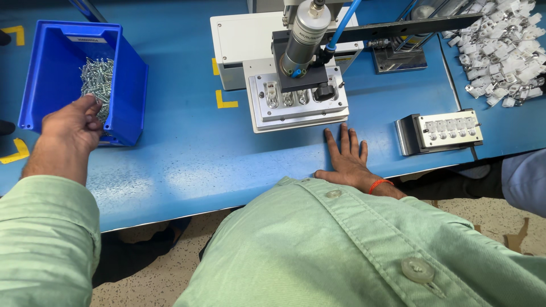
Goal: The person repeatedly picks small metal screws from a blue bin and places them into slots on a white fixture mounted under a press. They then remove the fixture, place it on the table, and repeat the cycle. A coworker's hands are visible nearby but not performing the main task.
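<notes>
blue bench point(187, 165) lay under both hands: the left hand point(73, 122) curled, fingers together, over the screws point(95, 77) in the bin point(128, 85), best pinching only a few, while the right hand point(347, 156) rested flat and empty beside the press point(298, 99).

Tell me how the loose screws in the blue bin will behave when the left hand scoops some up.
The screws look small, shiny and metal, so probably slippery and apt to spill between the fingers. Lying in a tangled heap, they may snag and come up in clumps. The left hand is at the rim of the blue bin; the bin's high walls should catch any dropped.
</notes>
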